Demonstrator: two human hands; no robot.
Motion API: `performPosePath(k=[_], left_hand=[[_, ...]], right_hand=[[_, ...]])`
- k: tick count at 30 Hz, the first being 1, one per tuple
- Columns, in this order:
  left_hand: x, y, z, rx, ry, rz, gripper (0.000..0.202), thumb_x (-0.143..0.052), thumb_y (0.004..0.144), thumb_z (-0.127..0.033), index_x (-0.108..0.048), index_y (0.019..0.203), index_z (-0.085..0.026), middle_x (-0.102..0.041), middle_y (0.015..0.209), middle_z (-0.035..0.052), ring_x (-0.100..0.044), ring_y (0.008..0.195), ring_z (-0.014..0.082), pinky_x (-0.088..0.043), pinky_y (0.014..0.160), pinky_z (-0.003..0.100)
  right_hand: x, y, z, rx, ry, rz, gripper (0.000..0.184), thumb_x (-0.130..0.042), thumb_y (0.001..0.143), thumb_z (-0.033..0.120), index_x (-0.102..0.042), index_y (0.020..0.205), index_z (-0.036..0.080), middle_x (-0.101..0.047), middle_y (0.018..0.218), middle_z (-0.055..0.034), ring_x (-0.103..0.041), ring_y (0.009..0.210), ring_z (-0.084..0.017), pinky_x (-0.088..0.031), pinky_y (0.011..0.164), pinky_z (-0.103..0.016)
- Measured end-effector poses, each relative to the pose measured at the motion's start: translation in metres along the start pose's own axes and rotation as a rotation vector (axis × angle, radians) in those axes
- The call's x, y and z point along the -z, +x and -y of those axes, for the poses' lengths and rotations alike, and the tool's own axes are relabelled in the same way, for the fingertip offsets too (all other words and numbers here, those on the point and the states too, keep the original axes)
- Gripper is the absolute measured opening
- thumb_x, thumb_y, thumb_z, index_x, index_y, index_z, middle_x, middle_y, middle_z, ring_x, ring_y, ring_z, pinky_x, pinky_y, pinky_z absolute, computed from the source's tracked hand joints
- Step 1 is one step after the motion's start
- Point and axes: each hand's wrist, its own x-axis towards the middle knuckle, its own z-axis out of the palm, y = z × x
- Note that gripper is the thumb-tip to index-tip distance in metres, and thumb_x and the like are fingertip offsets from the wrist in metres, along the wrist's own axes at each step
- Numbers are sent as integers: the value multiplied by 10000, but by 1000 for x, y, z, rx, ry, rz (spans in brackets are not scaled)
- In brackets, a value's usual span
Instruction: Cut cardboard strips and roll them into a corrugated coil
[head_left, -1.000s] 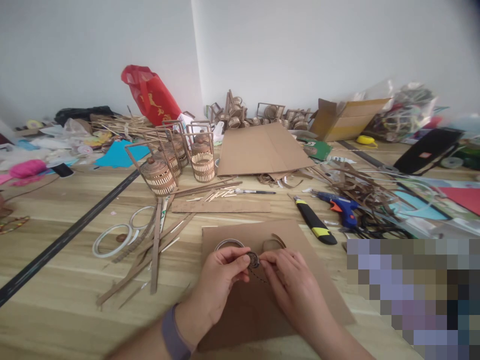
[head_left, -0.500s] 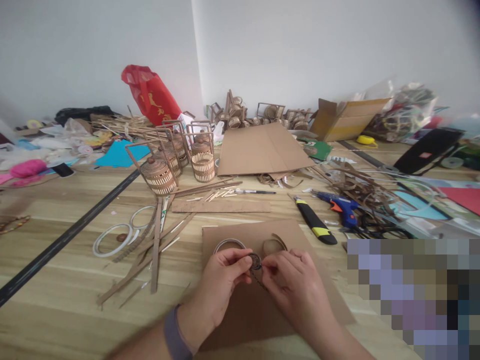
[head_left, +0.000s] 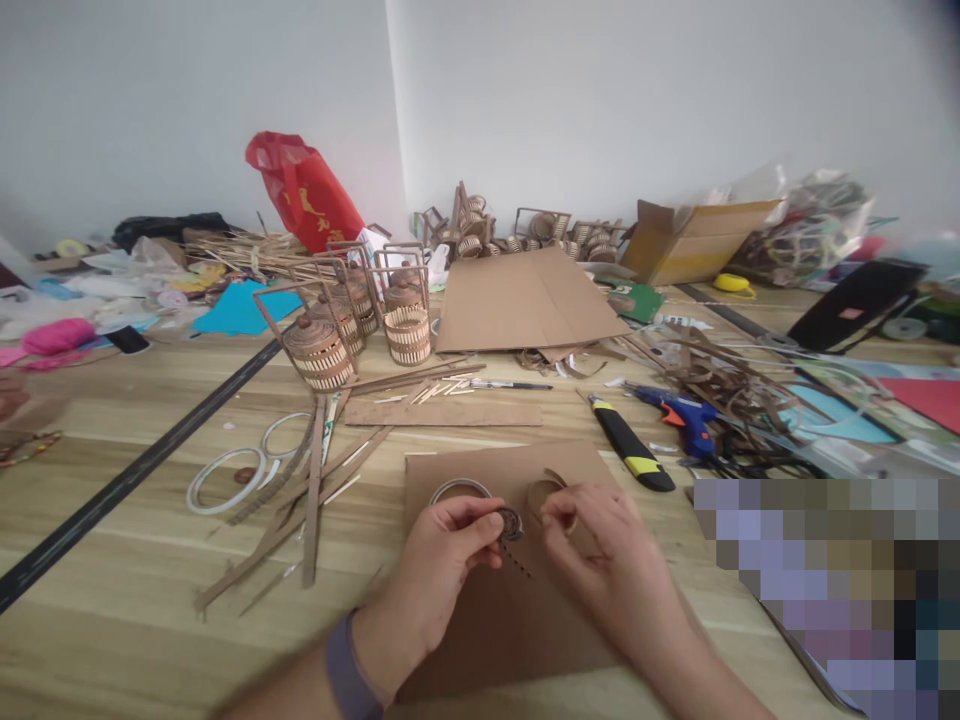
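My left hand (head_left: 439, 570) pinches a small coiled cardboard disc (head_left: 510, 523) above a brown cardboard sheet (head_left: 495, 620). A thin strip tail hangs from the coil toward the sheet. My right hand (head_left: 600, 560) is just right of the coil, a little apart from it, fingers curled with the fingertips pinched; I cannot make out anything in them. A tape ring (head_left: 457, 489) and a small cardboard loop (head_left: 545, 490) lie on the sheet just beyond my hands.
Cardboard strips (head_left: 311, 490) and white rings (head_left: 223, 480) lie to the left. A utility knife (head_left: 628, 443) and blue glue gun (head_left: 684, 412) sit right. Small woven cardboard baskets (head_left: 321, 350), a flat cardboard sheet (head_left: 525, 300), a red bag (head_left: 304, 190) and clutter stand farther back.
My right hand has let go of the coil and drawn slightly right. The left hand keeps holding the coil in place.
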Motion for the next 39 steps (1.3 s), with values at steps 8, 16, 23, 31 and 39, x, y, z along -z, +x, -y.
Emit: performPosePath(k=[8, 16, 23, 31, 39], left_hand=[[-1, -2, 0, -23, 2, -12, 471, -955, 395, -391, -788, 759, -143, -656, 653, 15, -534, 550, 78, -447, 520, 196], [-3, -2, 9, -81, 48, -17, 392, -927, 481, -356, -786, 775, -138, -652, 643, 11, -534, 529, 83, -446, 514, 207], [-2, -4, 9, -130, 107, -3, 348, -892, 543, -333, -792, 813, -138, -666, 687, 27, -546, 568, 98, -454, 523, 213], [-1, -3, 4, -96, 122, 12, 394, -910, 514, -367, -796, 820, -146, -664, 708, 30, -526, 542, 84, -440, 522, 216], [0, -3, 2, -131, 99, -9, 396, -915, 514, -383, -796, 813, -152, -659, 743, 38, -538, 599, 101, -452, 546, 221]], right_hand=[[-5, -2, 8, 85, 26, 11, 144, -557, 867, 102, -618, 821, 223, -693, 725, 30, -619, 658, -132, -340, 694, -299], [-9, -6, 8, 37, -56, -20, 165, -557, 837, 128, -577, 696, 210, -618, 621, 29, -568, 597, -139, -307, 657, -302], [-6, -2, 12, -100, 40, 56, 138, -518, 764, 141, -551, 649, 209, -595, 598, 25, -546, 575, -141, -358, 599, -271], [0, 5, 9, -538, 527, 234, 128, -462, 751, 248, -532, 649, 214, -567, 551, 27, -516, 492, -131, -395, 452, -226], [4, 4, 12, -279, 201, 107, 163, -593, 820, 318, -663, 695, 240, -687, 636, -6, -632, 627, -192, -471, 573, -277]])
